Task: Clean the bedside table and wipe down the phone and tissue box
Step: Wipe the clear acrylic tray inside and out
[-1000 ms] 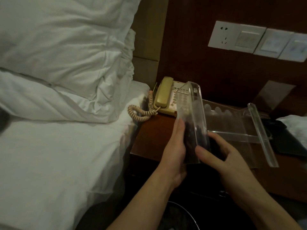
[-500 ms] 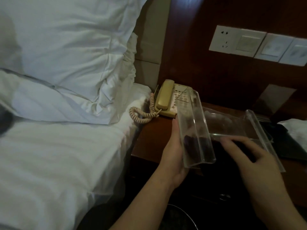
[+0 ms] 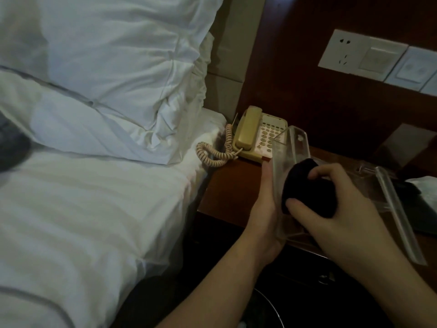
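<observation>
A clear acrylic tissue box (image 3: 296,147) lies tipped on its side on the wooden bedside table (image 3: 227,185). My left hand (image 3: 266,209) presses flat against the box's left outer wall. My right hand (image 3: 331,209) grips a dark cloth (image 3: 305,185) bunched inside the box against that wall. A cream corded phone (image 3: 255,136) sits at the table's back left corner, its coiled cord (image 3: 212,155) hanging toward the bed.
A bed with white sheets and pillows (image 3: 106,79) fills the left. White wall sockets and switches (image 3: 369,55) are on the dark panel behind. White tissues (image 3: 425,185) on a dark flat item lie at the right edge. A round bin rim (image 3: 272,311) shows below.
My right hand has drawn back from deeper in the box to its left wall, and the dark cloth now shows in its grip. The left hand stays on the box's outer wall.
</observation>
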Available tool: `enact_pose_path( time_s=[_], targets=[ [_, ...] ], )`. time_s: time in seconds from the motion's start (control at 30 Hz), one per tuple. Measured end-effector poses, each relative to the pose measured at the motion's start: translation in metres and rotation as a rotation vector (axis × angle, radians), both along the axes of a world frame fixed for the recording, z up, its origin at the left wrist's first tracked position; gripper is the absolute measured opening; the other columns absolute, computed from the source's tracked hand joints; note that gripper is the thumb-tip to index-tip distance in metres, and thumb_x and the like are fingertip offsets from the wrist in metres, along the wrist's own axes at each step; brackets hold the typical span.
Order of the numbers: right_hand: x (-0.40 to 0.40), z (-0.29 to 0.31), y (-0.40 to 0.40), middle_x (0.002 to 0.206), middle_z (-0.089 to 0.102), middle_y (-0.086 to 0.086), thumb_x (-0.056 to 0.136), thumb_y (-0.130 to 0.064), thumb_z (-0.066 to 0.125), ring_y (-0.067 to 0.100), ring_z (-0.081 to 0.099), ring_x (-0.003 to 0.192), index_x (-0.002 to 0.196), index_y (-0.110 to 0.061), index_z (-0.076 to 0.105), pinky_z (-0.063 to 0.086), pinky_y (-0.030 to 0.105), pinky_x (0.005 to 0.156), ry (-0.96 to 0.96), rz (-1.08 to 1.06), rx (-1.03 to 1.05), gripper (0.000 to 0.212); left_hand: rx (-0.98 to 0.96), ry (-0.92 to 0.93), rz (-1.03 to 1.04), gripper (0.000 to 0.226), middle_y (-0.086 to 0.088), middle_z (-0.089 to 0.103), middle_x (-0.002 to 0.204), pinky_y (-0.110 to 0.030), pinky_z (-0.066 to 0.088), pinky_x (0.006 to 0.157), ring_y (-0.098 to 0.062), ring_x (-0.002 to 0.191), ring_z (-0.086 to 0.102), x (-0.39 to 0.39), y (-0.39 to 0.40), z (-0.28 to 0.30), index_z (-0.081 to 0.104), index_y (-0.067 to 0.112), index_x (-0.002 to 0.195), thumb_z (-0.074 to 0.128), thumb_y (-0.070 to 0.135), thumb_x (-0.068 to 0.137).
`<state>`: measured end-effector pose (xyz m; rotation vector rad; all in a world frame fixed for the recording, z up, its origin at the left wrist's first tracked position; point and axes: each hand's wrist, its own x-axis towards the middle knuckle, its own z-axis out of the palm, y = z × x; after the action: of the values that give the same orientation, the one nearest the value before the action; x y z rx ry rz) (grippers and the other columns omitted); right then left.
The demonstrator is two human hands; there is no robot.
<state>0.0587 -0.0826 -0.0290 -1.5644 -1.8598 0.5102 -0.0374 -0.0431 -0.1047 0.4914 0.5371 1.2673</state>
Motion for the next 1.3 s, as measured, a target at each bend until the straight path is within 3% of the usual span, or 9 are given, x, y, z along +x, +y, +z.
enact_pose_path(
  time_s=[0.2,0.43,0.53,0.67,0.8,0.9,1.03,1.2,1.3],
  targets=[
    [-0.017,0.003,0.023,0.085,0.043,-0.019,0.081,-0.038,0.076,0.005,0.055,0.076,0.101,-0.04,0.037,0.054,0.025,0.06,-0.057,-0.186,0.073,0.044,0.044,-0.093,0.028,0.057,-0.001,0.065,0.138,-0.038,0.051,0.103,-0.021,0.129,0.06,0.003,0.001,-0.002,0.061,0.043,0.135,0.025,0.068,0.098],
    [-0.009,-0.001,0.017,0.095,0.042,-0.019,0.082,-0.01,0.074,0.01,0.057,0.081,0.109,-0.033,0.037,0.048,0.018,0.048,0.215,-0.042,-0.192,0.051,0.0,-0.123,0.031,0.057,0.006,0.074,0.121,-0.026,0.057,0.089,-0.012,0.115,0.068,0.0,-0.005,-0.003,0.077,0.047,0.104,0.021,0.059,0.105],
    [-0.009,-0.001,0.022,0.092,0.039,-0.022,0.083,-0.017,0.076,0.007,0.053,0.079,0.107,-0.035,0.04,0.047,0.019,0.052,0.192,-0.098,-0.129,0.047,0.018,-0.125,0.008,0.059,0.011,0.077,0.11,-0.023,0.058,0.082,-0.007,0.105,0.072,0.002,-0.004,0.001,0.079,0.05,0.094,0.021,0.058,0.105],
    [-0.017,-0.002,0.027,0.087,0.044,-0.021,0.086,-0.026,0.073,0.002,0.053,0.077,0.106,-0.033,0.042,0.047,0.02,0.057,0.166,-0.156,-0.026,0.038,0.021,-0.127,0.011,0.052,0.003,0.073,0.123,-0.028,0.058,0.088,-0.013,0.114,0.069,0.003,-0.003,0.001,0.074,0.046,0.11,0.024,0.058,0.104],
    [-0.004,-0.001,0.017,0.101,0.052,-0.008,0.08,-0.002,0.069,0.018,0.062,0.084,0.103,-0.031,0.05,0.053,0.025,0.053,0.438,-0.04,-0.299,0.041,0.011,-0.083,0.045,0.053,-0.004,0.064,0.139,-0.038,0.053,0.103,-0.022,0.128,0.061,0.001,-0.002,-0.003,0.055,0.037,0.141,0.021,0.056,0.106],
    [0.02,-0.006,0.014,0.118,0.063,0.014,0.057,0.002,0.063,0.038,0.065,0.099,0.106,-0.023,0.061,0.057,0.037,0.059,0.861,0.064,-0.455,0.055,0.03,-0.043,0.072,0.051,0.0,0.068,0.134,-0.044,0.046,0.111,-0.021,0.127,0.062,0.0,0.001,0.001,0.068,0.041,0.126,0.027,0.061,0.102],
    [0.041,-0.023,0.02,0.122,0.068,0.015,0.062,-0.001,0.056,0.034,0.066,0.104,0.124,-0.007,0.061,0.053,0.041,0.075,1.204,-0.038,-0.488,0.063,0.055,0.042,0.035,0.051,0.008,0.077,0.111,-0.024,0.054,0.087,-0.006,0.105,0.072,-0.001,0.007,0.0,0.081,0.038,0.096,0.033,0.053,0.102],
    [0.043,-0.038,0.031,0.119,0.066,0.005,0.07,-0.001,0.064,0.026,0.064,0.104,0.113,-0.031,0.066,0.053,0.034,0.067,1.011,-0.098,-0.327,0.052,0.07,0.353,0.049,0.058,0.003,0.074,0.12,-0.04,0.052,0.101,-0.015,0.111,0.071,-0.008,0.014,-0.001,0.065,0.03,0.129,0.07,0.061,0.08],
    [0.045,-0.049,0.041,0.139,0.046,-0.011,0.085,-0.01,0.071,0.013,0.044,0.129,0.116,-0.04,0.059,0.049,0.04,0.1,0.235,-0.068,-0.008,0.045,-0.01,0.444,0.062,0.063,-0.002,0.077,0.11,-0.051,0.055,0.1,-0.022,0.103,0.074,-0.007,0.02,-0.007,0.067,0.023,0.123,0.086,0.05,0.069]
  ],
)
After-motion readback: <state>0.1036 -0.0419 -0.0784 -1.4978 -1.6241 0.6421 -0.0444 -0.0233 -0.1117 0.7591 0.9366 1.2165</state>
